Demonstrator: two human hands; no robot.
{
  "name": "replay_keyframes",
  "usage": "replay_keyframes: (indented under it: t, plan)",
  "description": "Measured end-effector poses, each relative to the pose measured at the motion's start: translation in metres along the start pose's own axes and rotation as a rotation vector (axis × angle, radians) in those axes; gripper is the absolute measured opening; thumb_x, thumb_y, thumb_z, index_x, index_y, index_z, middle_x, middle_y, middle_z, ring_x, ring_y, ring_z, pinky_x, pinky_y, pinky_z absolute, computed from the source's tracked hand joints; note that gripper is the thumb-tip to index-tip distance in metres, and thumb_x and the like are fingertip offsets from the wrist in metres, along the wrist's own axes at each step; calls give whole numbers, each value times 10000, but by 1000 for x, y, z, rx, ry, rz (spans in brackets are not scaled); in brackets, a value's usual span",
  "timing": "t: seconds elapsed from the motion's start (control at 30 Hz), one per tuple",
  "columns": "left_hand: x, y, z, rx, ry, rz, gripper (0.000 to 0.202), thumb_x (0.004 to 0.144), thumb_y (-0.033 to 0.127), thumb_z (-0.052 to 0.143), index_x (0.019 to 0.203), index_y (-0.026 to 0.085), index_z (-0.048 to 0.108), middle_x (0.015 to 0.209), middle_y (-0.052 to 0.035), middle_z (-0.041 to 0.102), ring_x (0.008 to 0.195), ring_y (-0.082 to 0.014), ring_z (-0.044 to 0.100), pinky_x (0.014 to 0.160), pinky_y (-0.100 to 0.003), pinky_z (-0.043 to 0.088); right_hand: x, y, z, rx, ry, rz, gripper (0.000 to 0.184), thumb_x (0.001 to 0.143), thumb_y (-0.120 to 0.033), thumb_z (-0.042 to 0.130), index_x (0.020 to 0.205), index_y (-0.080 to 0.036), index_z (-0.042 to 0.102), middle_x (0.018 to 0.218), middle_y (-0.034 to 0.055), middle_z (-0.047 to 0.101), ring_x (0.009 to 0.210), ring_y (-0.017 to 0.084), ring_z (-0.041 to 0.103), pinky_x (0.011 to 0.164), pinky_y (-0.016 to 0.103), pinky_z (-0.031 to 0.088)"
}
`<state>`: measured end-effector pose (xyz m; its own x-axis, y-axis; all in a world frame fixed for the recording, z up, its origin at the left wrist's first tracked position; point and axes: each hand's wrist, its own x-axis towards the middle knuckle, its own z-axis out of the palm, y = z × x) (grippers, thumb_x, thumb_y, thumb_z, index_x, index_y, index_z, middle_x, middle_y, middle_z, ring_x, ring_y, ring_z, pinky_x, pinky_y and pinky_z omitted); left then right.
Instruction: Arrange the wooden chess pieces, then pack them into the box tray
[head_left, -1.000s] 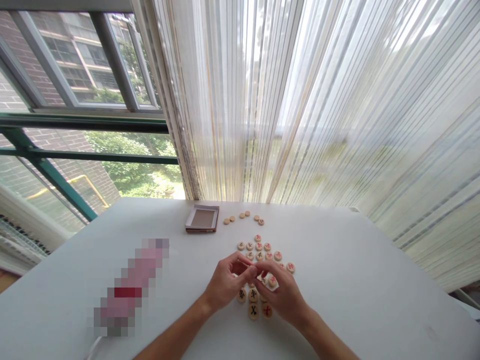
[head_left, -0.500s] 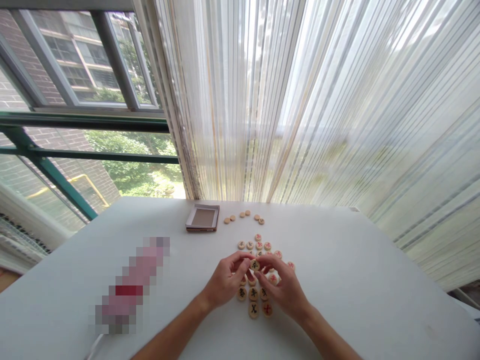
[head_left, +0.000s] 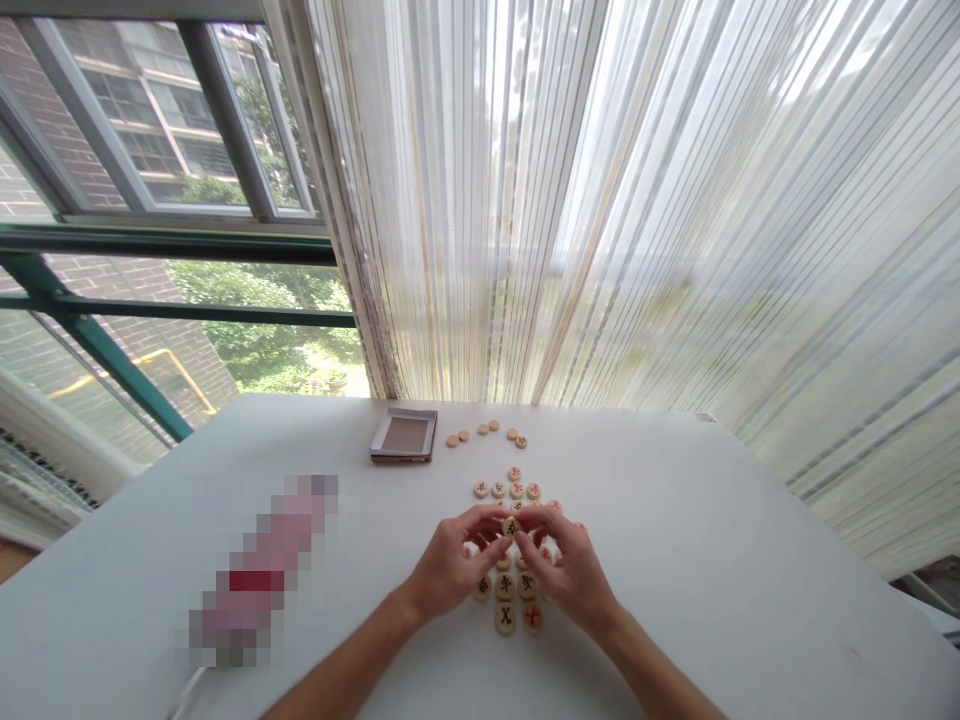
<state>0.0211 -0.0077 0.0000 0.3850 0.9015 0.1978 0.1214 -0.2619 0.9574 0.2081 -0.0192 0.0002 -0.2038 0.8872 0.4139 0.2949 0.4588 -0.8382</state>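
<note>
Round wooden chess pieces (head_left: pixel 506 618) with red and black characters lie in a cluster on the white table (head_left: pixel 712 560). My left hand (head_left: pixel 450 568) and my right hand (head_left: pixel 574 575) meet above the cluster. Both pinch one piece with a black character (head_left: pixel 511 526) between their fingertips, held just over the others. Several pieces lie under and between the hands, partly hidden. More pieces (head_left: pixel 514 490) sit in rows just beyond the fingers.
A small open box (head_left: pixel 405 437) lies at the far side of the table, with a short row of plain-faced pieces (head_left: pixel 487 432) to its right. A blurred pink object (head_left: pixel 262 570) lies on the left. Curtains and a window stand behind the table.
The hands have lifted a black-marked piece into a shared pinch and shifted slightly away from me. The pieces on the table stay where they were.
</note>
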Motion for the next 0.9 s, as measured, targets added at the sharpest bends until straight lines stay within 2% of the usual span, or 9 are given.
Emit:
replay_keyframes:
  t: [0.2, 0.47, 0.73, 0.9]
  plan:
    - [-1, 7, 3, 70, -20, 107, 291, 886, 330, 620, 1144, 198, 643, 939, -56, 732, 770, -166, 667, 739, -275, 545, 1, 0, -1, -34, 11, 30, 72, 875, -275, 645, 895, -206, 646, 826, 14, 692, 707, 153, 635, 633, 262, 504]
    - [-2, 5, 2, 105, -14, 124, 235, 854, 296, 663, 1061, 184, 655, 851, -38, 721, 728, -153, 645, 699, -252, 526, 0, 0, 1, -57, 27, 37, 119, 889, -309, 642, 853, -203, 683, 757, 10, 704, 642, 146, 605, 619, 258, 478]
    - [-1, 7, 0, 72, -26, 88, 234, 863, 308, 653, 1047, 166, 628, 835, -46, 710, 723, -153, 644, 679, -257, 521, 0, -1, -2, -41, 12, 17, 138, 922, -299, 591, 945, -217, 700, 827, 28, 727, 718, 169, 653, 678, 273, 518]
    - [5, 3, -9, 2, 68, 42, 281, 824, 335, 700, 1031, 167, 611, 903, -51, 674, 745, -150, 635, 666, -254, 531, 2, 3, -10, -34, 82, -4, 195, 935, -286, 561, 1087, -226, 669, 907, 53, 736, 806, 200, 692, 748, 312, 556]
